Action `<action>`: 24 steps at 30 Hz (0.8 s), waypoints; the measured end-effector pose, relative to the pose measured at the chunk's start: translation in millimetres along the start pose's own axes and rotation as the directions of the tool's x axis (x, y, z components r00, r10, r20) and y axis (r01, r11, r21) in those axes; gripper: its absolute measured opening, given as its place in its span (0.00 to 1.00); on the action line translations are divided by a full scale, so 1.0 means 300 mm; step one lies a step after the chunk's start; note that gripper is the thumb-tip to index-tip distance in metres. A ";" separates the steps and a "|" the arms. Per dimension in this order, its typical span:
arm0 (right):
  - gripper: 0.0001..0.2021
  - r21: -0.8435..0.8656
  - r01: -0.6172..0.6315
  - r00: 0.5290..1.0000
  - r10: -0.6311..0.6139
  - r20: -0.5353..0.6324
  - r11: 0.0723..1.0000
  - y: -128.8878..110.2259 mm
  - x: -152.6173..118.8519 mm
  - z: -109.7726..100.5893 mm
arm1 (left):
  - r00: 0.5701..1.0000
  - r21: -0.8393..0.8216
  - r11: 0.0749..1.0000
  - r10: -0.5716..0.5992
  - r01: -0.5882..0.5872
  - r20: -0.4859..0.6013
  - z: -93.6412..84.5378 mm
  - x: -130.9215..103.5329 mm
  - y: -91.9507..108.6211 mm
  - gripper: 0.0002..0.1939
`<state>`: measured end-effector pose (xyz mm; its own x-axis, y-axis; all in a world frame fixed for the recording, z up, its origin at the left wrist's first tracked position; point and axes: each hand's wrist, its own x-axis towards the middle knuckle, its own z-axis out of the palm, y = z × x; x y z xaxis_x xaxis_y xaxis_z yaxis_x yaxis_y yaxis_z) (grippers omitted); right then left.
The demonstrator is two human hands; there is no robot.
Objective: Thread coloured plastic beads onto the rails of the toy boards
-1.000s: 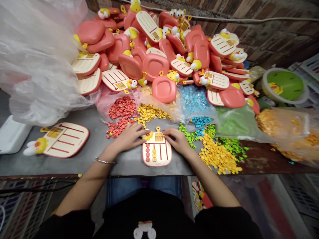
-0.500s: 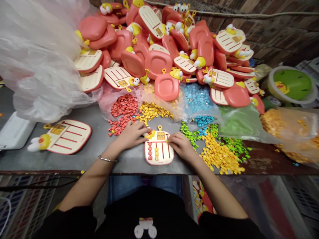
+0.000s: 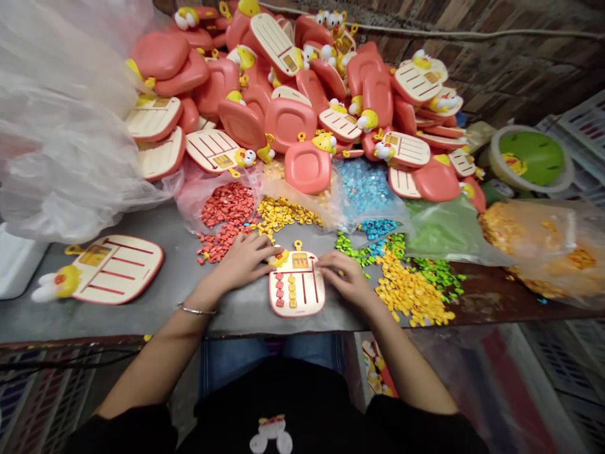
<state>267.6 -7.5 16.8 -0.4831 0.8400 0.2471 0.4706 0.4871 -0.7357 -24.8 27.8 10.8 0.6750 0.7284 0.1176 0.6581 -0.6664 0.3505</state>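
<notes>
In front of me on the table lies a cream slotted board (image 3: 308, 309) with a red rim. Red pieces (image 3: 280, 294) fill its first slot and yellow pieces (image 3: 292, 291) its second; the two slots on the right hold none. My left hand (image 3: 243, 261) grips the board's upper left corner, thumb and forefinger around its yellow head figure (image 3: 278, 257). At the upper right edge my right hand (image 3: 347, 277) has its bent fingertips close together on the board. Whatever they hold, if anything, is too small to make out.
Loose red (image 3: 222, 239), yellow (image 3: 288, 211), blue (image 3: 378, 227) and green pieces (image 3: 354, 252) lie in heaps. Orange-yellow pieces (image 3: 411, 293) are at the right. Behind rises a pile of boards (image 3: 290, 120). Another board (image 3: 120, 268) lies left, near a large plastic bag (image 3: 66, 145).
The yellow column in the second slot is longer by one piece. A yellow piece seen at my right fingertips no longer shows there. The whole view has shifted slightly.
</notes>
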 end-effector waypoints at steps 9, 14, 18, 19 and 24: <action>0.11 -0.387 -0.098 0.987 0.038 -0.158 0.917 0.101 -0.071 -0.007 | 1.000 -0.018 1.000 -0.014 0.015 0.027 -0.002 0.000 -0.002 0.20; 0.09 -0.266 -0.117 0.956 0.036 -0.293 0.957 0.083 -0.041 -0.038 | 1.000 -0.020 1.000 -0.001 0.001 0.020 -0.005 -0.003 -0.004 0.21; 0.08 -0.151 -0.131 0.946 0.077 -0.316 0.980 0.055 -0.039 -0.062 | 1.000 0.000 1.000 0.020 -0.021 0.016 -0.002 -0.003 -0.009 0.21; 0.07 -0.134 -0.121 0.953 0.077 -0.294 0.983 0.045 -0.035 -0.054 | 1.000 0.005 1.000 0.025 -0.025 0.015 -0.001 -0.002 -0.009 0.21; 0.06 -0.234 -0.047 0.992 0.017 -0.128 0.971 0.026 0.031 0.051 | 0.999 0.029 0.999 0.028 -0.028 0.021 0.004 -0.001 -0.009 0.21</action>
<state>255.5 0.6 3.7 -0.3768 0.8717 0.3132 0.6525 0.4898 -0.5782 -26.5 29.2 8.7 0.6997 0.7062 0.1078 0.6481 -0.6910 0.3200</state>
